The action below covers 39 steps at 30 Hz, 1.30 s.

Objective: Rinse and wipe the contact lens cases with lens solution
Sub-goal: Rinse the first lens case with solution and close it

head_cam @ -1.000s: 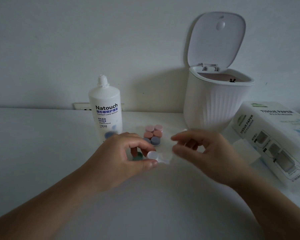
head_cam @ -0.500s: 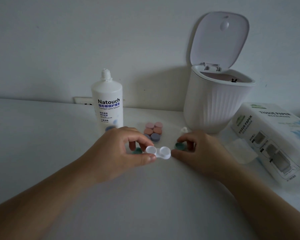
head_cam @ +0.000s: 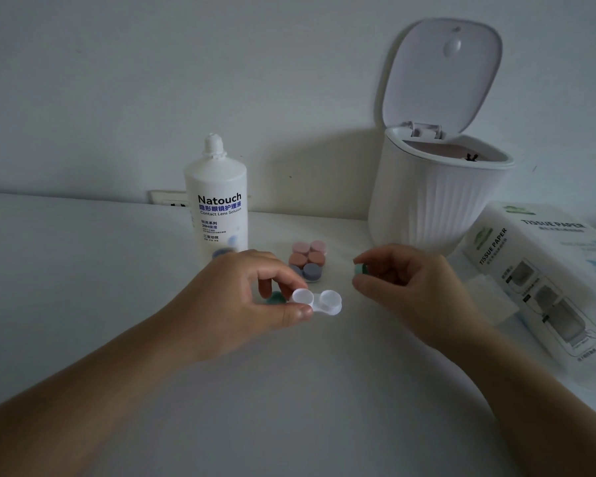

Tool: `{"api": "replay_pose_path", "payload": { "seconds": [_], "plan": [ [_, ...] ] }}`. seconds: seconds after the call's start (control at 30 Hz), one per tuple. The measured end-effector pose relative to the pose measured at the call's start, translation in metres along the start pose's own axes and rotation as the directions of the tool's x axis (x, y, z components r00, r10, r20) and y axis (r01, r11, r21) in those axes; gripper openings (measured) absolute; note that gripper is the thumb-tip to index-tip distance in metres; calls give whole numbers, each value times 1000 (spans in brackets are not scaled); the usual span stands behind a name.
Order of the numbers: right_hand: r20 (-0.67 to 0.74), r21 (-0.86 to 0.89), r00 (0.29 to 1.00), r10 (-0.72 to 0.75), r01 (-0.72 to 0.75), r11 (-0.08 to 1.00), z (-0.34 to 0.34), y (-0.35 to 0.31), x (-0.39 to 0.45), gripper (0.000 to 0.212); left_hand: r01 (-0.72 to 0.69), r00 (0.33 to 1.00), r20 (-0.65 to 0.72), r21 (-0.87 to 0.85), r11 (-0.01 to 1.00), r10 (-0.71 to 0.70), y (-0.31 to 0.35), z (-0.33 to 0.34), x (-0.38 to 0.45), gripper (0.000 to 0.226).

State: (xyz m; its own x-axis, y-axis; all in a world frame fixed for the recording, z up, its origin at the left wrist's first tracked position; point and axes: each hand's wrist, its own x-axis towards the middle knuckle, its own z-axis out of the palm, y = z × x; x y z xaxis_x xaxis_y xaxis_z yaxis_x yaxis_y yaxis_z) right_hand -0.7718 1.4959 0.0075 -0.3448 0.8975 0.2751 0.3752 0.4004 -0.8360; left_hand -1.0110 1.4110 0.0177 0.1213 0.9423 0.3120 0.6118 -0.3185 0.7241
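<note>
My left hand [head_cam: 245, 301] pinches the left well of a white two-well lens case [head_cam: 319, 301] just above the table. The case has no caps on. My right hand [head_cam: 406, 287] pinches a green cap [head_cam: 360, 269] between thumb and forefinger, held on edge to the right of the case. A second green cap [head_cam: 276, 298] lies on the table behind my left fingers, partly hidden. The lens solution bottle [head_cam: 217, 201] stands uncapped behind my left hand.
A stack of capped cases in pink, brown and purple [head_cam: 307, 259] sits between bottle and bin. A white ribbed bin [head_cam: 434, 194] stands open at the back right. A tissue paper pack [head_cam: 544, 270] lies at right, with a folded tissue [head_cam: 486, 287] beside it.
My right hand dropped a tissue at right, picked up the green cap from the table and lifted it. The left hand keeps the case in place.
</note>
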Motion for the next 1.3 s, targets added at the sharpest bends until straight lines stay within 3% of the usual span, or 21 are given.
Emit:
{"api": "replay_pose_path", "payload": {
  "seconds": [0.17, 0.3, 0.47, 0.67, 1.3],
  "plan": [
    [32, 252, 999, 22, -29, 967, -1, -9, -2, 22, -12, 1000, 10, 0, 1000, 12, 0, 0, 0, 13],
    [157, 385, 987, -26, -37, 922, 1, -13, -7, 21, -9, 1000, 3, -2, 1000, 9, 1, 0, 0, 13],
    [279, 238, 954, -113, 45, 970, 4, -13, -11, 38, -4, 1000, -9, 5, 1000, 4, 2, 0, 0, 18],
    [309, -15, 935, -172, 186, 983, 4, -15, -13, 39, -18, 1000, -1, -3, 1000, 18, 2, 0, 0, 19],
    [227, -61, 952, -206, 225, 972, 9, -23, -16, 28, -56, 998, 11, -23, 998, 56, 0, 2, 1, 15]
  ]
}}
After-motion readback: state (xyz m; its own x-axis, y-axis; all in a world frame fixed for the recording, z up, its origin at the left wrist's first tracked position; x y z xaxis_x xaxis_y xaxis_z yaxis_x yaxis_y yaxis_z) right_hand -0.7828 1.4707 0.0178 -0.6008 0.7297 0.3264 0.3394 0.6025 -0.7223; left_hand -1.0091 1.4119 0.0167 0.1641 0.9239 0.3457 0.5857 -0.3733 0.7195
